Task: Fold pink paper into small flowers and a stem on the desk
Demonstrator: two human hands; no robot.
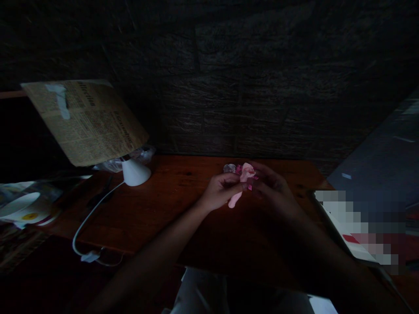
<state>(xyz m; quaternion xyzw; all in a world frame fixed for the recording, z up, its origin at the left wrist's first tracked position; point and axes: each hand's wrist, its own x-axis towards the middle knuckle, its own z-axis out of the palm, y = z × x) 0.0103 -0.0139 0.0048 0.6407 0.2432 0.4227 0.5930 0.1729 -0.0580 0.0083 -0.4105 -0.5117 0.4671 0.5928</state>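
Over the middle of a dark wooden table (170, 205), both my hands meet on a small pink object (242, 174) with a pale pink tail hanging below it. My left hand (220, 189) pinches it from the left with thumb and fingers. My right hand (271, 187) closes on it from the right. A greyish crumpled bit (229, 168) shows just behind the pink object. The scene is very dim, so what the pink object is made of cannot be told.
A white lamp base (135, 172) with a newspaper-covered shade (87, 120) stands at the back left, its white cable (85, 226) running to the front edge. White plates (22, 208) lie far left. A white booklet (347, 235) lies at right. A dark wall rises behind.
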